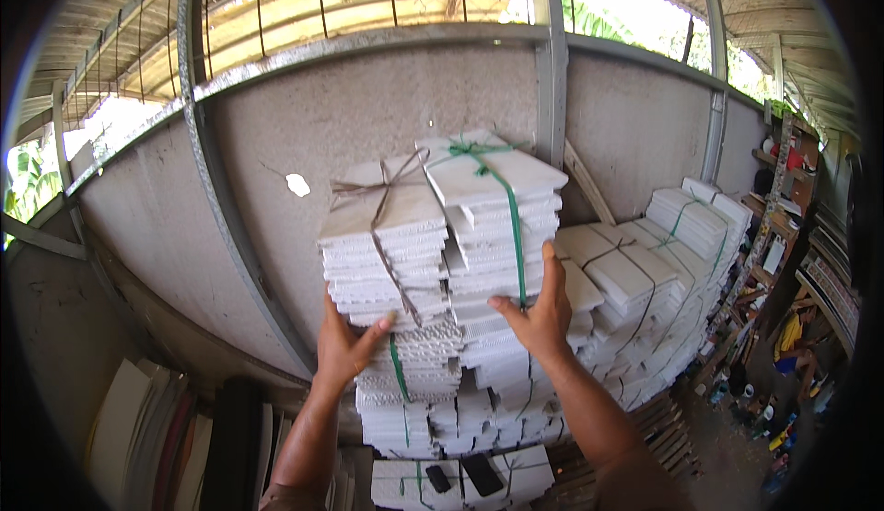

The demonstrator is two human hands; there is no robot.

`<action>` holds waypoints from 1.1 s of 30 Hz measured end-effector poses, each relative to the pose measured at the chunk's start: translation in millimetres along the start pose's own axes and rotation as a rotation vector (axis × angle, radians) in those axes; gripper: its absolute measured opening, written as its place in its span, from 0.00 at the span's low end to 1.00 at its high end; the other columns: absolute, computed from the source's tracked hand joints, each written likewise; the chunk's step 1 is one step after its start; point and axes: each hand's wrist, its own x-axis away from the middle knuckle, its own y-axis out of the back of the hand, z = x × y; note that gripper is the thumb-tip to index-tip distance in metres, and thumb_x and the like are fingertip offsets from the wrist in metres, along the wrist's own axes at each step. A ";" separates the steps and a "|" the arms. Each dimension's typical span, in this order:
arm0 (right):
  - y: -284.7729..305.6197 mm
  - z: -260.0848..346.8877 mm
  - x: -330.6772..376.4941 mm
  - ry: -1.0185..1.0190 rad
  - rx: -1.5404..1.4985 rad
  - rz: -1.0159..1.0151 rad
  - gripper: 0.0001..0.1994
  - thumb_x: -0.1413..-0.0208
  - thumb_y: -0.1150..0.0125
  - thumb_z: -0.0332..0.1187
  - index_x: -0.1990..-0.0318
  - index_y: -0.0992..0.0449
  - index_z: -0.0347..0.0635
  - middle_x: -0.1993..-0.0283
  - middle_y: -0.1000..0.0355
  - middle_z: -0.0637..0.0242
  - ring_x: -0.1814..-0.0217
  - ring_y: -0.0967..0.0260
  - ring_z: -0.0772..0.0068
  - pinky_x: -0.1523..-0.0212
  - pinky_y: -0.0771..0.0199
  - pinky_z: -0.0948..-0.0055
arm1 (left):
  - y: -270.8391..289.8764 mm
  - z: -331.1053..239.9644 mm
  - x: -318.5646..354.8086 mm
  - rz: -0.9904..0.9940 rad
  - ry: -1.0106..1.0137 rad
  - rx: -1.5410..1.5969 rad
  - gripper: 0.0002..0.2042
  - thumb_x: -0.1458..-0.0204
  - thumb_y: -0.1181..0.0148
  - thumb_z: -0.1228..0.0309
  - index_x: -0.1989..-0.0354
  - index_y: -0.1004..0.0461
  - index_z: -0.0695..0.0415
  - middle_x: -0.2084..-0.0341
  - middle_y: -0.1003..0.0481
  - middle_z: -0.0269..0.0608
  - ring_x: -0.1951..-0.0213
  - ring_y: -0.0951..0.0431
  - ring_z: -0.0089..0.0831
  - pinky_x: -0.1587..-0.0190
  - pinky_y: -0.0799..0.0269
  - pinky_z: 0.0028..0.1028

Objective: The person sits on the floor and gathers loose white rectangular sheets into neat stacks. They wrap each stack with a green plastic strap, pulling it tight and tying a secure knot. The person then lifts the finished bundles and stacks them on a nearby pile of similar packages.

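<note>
Two tied bundles of white tiles sit on top of a tall stack against a grey wall. My left hand (345,343) presses the underside and side of the left bundle (382,249), which is tied with brown string. My right hand (541,313) grips the lower front of the right bundle (493,216), which is bound with green strap. Both bundles are tilted and rest on more bundles (433,391) below. My forearms come up from the lower edge.
More strapped white tile bundles (663,272) are piled to the right on a wooden pallet (663,428). Flat boards (157,437) lean at lower left. A metal post (551,69) runs up the wall. Cluttered shelves (783,235) stand at far right.
</note>
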 end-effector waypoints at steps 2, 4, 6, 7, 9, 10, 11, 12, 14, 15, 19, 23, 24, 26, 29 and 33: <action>-0.3 2.5 2.0 0.068 0.042 -0.013 0.56 0.60 0.19 0.51 0.28 0.48 0.35 0.39 0.39 0.39 0.41 0.33 0.37 0.47 0.26 0.53 | 3.4 1.4 8.8 0.029 0.055 -0.093 0.44 0.54 0.22 0.60 0.36 0.46 0.67 0.50 0.23 0.61 0.47 0.21 0.47 0.44 0.27 0.38; 4.6 3.5 6.7 0.025 0.036 0.043 0.57 0.60 0.19 0.49 0.28 0.50 0.33 0.36 0.41 0.39 0.37 0.37 0.37 0.42 0.30 0.53 | 0.5 -10.4 8.4 0.000 0.040 -0.083 0.43 0.56 0.21 0.58 0.41 0.43 0.67 0.54 0.21 0.62 0.50 0.19 0.49 0.48 0.25 0.39; 8.4 1.3 6.9 0.018 0.056 0.036 0.57 0.60 0.19 0.50 0.28 0.50 0.33 0.36 0.42 0.37 0.37 0.36 0.37 0.44 0.28 0.54 | -2.9 -6.7 5.4 -0.003 0.018 -0.136 0.41 0.56 0.21 0.56 0.42 0.40 0.68 0.56 0.21 0.62 0.53 0.17 0.50 0.51 0.23 0.38; 6.0 2.6 7.2 0.040 0.057 0.003 0.56 0.60 0.20 0.52 0.28 0.48 0.34 0.38 0.41 0.36 0.40 0.34 0.36 0.48 0.26 0.54 | 1.3 6.4 6.2 -0.022 -0.054 -0.224 0.41 0.56 0.21 0.56 0.42 0.39 0.68 0.56 0.21 0.61 0.54 0.17 0.50 0.52 0.22 0.38; 0.2 2.5 5.7 0.080 0.085 -0.042 0.56 0.60 0.21 0.54 0.29 0.47 0.35 0.39 0.40 0.35 0.43 0.32 0.36 0.54 0.22 0.56 | 3.4 11.9 5.8 -0.036 -0.074 -0.271 0.40 0.56 0.21 0.55 0.43 0.38 0.68 0.57 0.20 0.61 0.54 0.17 0.51 0.53 0.22 0.38; -1.7 1.1 5.5 0.101 0.109 -0.056 0.56 0.60 0.21 0.55 0.29 0.47 0.35 0.39 0.40 0.35 0.44 0.31 0.36 0.55 0.22 0.58 | 1.1 5.0 6.7 -0.032 -0.026 -0.231 0.39 0.56 0.22 0.55 0.44 0.37 0.68 0.57 0.21 0.62 0.53 0.17 0.52 0.53 0.22 0.38; -3.2 -0.2 5.7 0.121 0.134 -0.070 0.56 0.60 0.21 0.55 0.29 0.47 0.34 0.40 0.40 0.35 0.44 0.31 0.36 0.56 0.21 0.59 | 0.0 0.0 6.5 -0.027 0.024 -0.191 0.39 0.55 0.22 0.55 0.44 0.36 0.68 0.57 0.21 0.62 0.53 0.18 0.53 0.53 0.22 0.39; -2.8 -1.6 5.6 0.092 0.092 -0.052 0.55 0.58 0.22 0.56 0.29 0.46 0.35 0.38 0.42 0.34 0.41 0.33 0.35 0.52 0.23 0.56 | -0.6 -2.6 4.6 0.011 0.086 -0.109 0.41 0.55 0.23 0.54 0.41 0.38 0.69 0.52 0.23 0.64 0.48 0.21 0.55 0.49 0.25 0.41; -0.7 -3.6 5.4 0.030 0.012 -0.013 0.52 0.56 0.25 0.57 0.29 0.44 0.38 0.35 0.44 0.32 0.35 0.38 0.33 0.46 0.27 0.49 | -3.1 -5.9 1.9 0.090 0.212 0.056 0.46 0.54 0.25 0.50 0.36 0.43 0.69 0.44 0.29 0.69 0.40 0.28 0.58 0.41 0.31 0.45; -3.6 -0.8 6.2 0.071 0.157 -0.029 0.48 0.53 0.28 0.59 0.29 0.41 0.43 0.32 0.47 0.32 0.31 0.44 0.32 0.42 0.33 0.44 | -2.5 -3.9 4.7 0.004 0.106 -0.124 0.49 0.53 0.26 0.48 0.33 0.47 0.66 0.39 0.35 0.69 0.36 0.35 0.60 0.37 0.37 0.49; -20.2 7.8 21.2 0.230 0.455 0.009 0.35 0.44 0.40 0.63 0.32 0.32 0.58 0.25 0.59 0.32 0.22 0.64 0.28 0.31 0.60 0.28 | -13.2 -3.6 17.1 -0.302 -0.391 -0.786 0.55 0.51 0.31 0.43 0.23 0.62 0.51 0.28 0.57 0.71 0.26 0.57 0.64 0.29 0.59 0.57; -35.2 13.1 24.2 0.244 0.478 0.028 0.27 0.39 0.50 0.67 0.35 0.29 0.77 0.21 0.60 0.43 0.18 0.71 0.35 0.29 0.70 0.26 | -40.7 -18.1 19.1 -0.275 -0.483 -0.966 0.47 0.52 0.32 0.39 0.25 0.48 0.36 0.25 0.65 0.67 0.25 0.66 0.70 0.29 0.65 0.64; -36.7 13.9 24.1 0.255 0.491 0.019 0.27 0.39 0.51 0.67 0.35 0.29 0.77 0.21 0.60 0.43 0.18 0.70 0.36 0.29 0.70 0.25 | -45.1 -23.6 20.3 -0.237 -0.460 -1.029 0.45 0.53 0.32 0.39 0.26 0.44 0.35 0.25 0.65 0.66 0.26 0.66 0.71 0.29 0.65 0.64; -40.2 13.9 24.2 0.245 0.483 0.023 0.27 0.39 0.52 0.67 0.35 0.29 0.78 0.21 0.59 0.44 0.18 0.70 0.37 0.30 0.71 0.25 | -51.2 -17.9 20.1 -0.248 -0.494 -0.974 0.38 0.53 0.32 0.39 0.32 0.33 0.34 0.24 0.64 0.64 0.28 0.67 0.78 0.31 0.58 0.67; -40.7 14.6 23.2 0.274 0.500 0.022 0.28 0.39 0.51 0.67 0.35 0.28 0.74 0.21 0.61 0.40 0.18 0.72 0.34 0.30 0.73 0.25 | -53.1 -17.1 21.1 -0.233 -0.511 -0.925 0.35 0.52 0.32 0.41 0.34 0.30 0.35 0.25 0.62 0.64 0.29 0.67 0.81 0.32 0.53 0.68; -42.9 14.3 21.8 0.284 0.509 0.007 0.29 0.40 0.50 0.66 0.34 0.28 0.73 0.21 0.60 0.38 0.18 0.71 0.33 0.30 0.73 0.26 | -51.6 -13.6 20.2 -0.184 -0.480 -0.922 0.35 0.51 0.34 0.39 0.34 0.30 0.35 0.24 0.63 0.64 0.28 0.68 0.80 0.31 0.55 0.68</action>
